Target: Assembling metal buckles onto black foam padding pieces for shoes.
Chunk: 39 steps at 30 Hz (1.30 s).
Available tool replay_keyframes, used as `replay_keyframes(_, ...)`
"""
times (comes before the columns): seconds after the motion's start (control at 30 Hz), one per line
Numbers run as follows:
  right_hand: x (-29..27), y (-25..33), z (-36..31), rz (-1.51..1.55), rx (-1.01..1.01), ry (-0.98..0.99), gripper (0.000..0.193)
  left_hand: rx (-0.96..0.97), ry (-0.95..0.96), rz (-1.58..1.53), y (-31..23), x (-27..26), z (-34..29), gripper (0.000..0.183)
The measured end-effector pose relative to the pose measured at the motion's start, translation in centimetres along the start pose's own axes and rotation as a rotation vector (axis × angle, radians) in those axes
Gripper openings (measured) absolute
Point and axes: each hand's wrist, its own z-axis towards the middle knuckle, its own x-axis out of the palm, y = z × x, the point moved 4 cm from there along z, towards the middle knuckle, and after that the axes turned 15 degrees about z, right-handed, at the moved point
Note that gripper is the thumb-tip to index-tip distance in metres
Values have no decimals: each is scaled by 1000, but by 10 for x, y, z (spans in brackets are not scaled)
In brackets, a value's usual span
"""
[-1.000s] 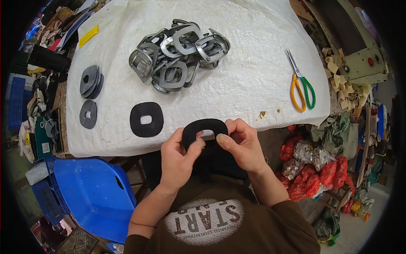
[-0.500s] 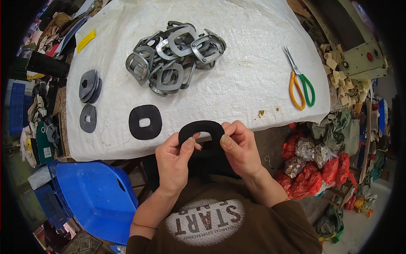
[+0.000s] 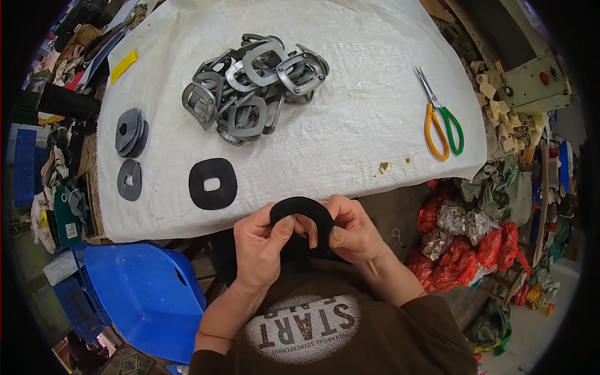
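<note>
My left hand and my right hand hold a black, soft-looking ring-shaped pad between thumbs and fingers. The pad is bent into an arch just off the table's front edge, and fingers of my left hand show through its opening. A flat black pad with a small rectangular hole lies on the table, left of my hands. Farther left are a stack of grey pads and a single grey pad. Behind sits a heap of silver-grey metal frames with rounded corners.
White woven sheeting covers the table. Scissors with orange and green handles lie at right, a yellow strip at far left. A blue plastic chair stands at lower left; red bags are heaped at lower right.
Both hands have drawn the black pad slightly down toward me and bent it into a tighter arch. More of my left hand's fingers show inside its opening. The view has shifted slightly.
</note>
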Motion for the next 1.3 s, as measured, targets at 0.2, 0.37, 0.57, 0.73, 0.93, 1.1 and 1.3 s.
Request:
replay_keyframes(0.2, -6, 1, -1, 41, 9, -130, 22, -65, 54, -141, 3, 4, 2, 20)
replay_keyframes(0.37, -2, 15, 0, -133, -22, -236, 18, -35, -48, -6, 9, -9, 4, 17)
replay_keyframes(0.57, 5, 19, -4, -598, -148, -226, 12, -30, -80, 136, 6, -11, 2, 16)
replay_keyframes(0.73, 5, 12, -2, -328, -129, -231, 11, -25, -58, 99, 7, -11, 1, 17)
replay_keyframes(0.93, 9, 4, 1, 42, -44, -244, 12, -5, -48, 14, 12, -4, -1, 18)
replay_keyframes(1.1, 12, -4, 2, 141, -43, -183, 13, 30, -58, 39, 6, -2, -3, 18)
replay_keyframes(1.3, 9, -4, -2, 131, -45, -169, 14, 231, -34, 373, -13, -6, -4, 19)
